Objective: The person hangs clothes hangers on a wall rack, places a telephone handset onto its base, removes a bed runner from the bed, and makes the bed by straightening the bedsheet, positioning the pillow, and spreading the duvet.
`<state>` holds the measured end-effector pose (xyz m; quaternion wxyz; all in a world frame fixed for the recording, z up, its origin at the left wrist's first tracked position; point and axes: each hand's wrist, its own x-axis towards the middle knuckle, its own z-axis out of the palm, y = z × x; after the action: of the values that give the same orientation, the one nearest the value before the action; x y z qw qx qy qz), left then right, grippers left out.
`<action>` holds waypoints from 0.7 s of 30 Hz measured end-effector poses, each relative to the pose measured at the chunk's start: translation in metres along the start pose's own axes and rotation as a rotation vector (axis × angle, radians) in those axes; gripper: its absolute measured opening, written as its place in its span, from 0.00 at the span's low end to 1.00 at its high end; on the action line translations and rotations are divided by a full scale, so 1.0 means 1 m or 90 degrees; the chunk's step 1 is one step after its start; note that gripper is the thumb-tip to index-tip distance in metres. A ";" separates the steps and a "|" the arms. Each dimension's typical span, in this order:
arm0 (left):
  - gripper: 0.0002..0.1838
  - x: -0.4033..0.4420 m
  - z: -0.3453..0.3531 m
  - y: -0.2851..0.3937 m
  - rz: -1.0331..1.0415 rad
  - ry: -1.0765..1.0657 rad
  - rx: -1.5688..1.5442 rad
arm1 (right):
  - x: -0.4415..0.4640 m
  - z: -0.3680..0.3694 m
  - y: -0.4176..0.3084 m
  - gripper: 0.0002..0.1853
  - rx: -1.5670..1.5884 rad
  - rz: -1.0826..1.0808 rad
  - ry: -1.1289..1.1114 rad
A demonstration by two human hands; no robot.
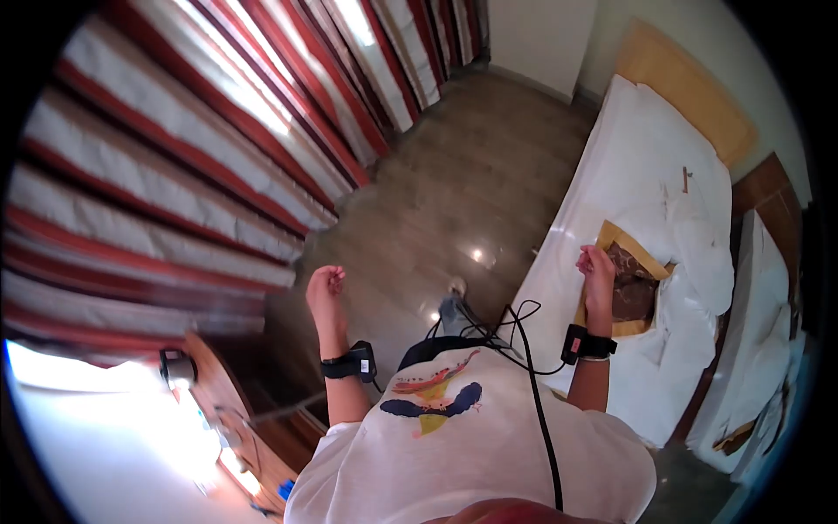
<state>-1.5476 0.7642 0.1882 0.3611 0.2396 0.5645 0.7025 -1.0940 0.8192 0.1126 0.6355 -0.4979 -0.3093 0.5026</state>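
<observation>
My left hand [326,284] is raised over the floor beside the striped curtain, its fingers loosely curled and nothing visible in them. On the other side, my right hand [596,265] is also curled, with no object showing in it. Behind it in the view lies a brown cushion with a yellow border [635,293] on the white bed [559,271]; I cannot tell whether hand and cushion touch. Each wrist wears a black strap with a small box, the left box [363,361] and the right box [573,344]. A black cable [534,384] runs down over the white shirt.
Red and white striped curtains [175,175] hang along the left. Brown floor [463,157] stretches ahead between them and the bed, which has a wooden headboard [685,87]. A wooden desk [223,384] stands at the lower left. A second white mattress [742,323] is at far right.
</observation>
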 end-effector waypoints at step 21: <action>0.12 0.228 0.373 -0.086 -0.219 -0.459 0.046 | 0.079 0.016 0.006 0.09 0.068 -0.021 0.453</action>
<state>-1.3917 1.1817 0.1819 0.6398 0.3853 0.4576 0.4826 -1.0865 0.8990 0.1037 0.7365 -0.6026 -0.0496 0.3032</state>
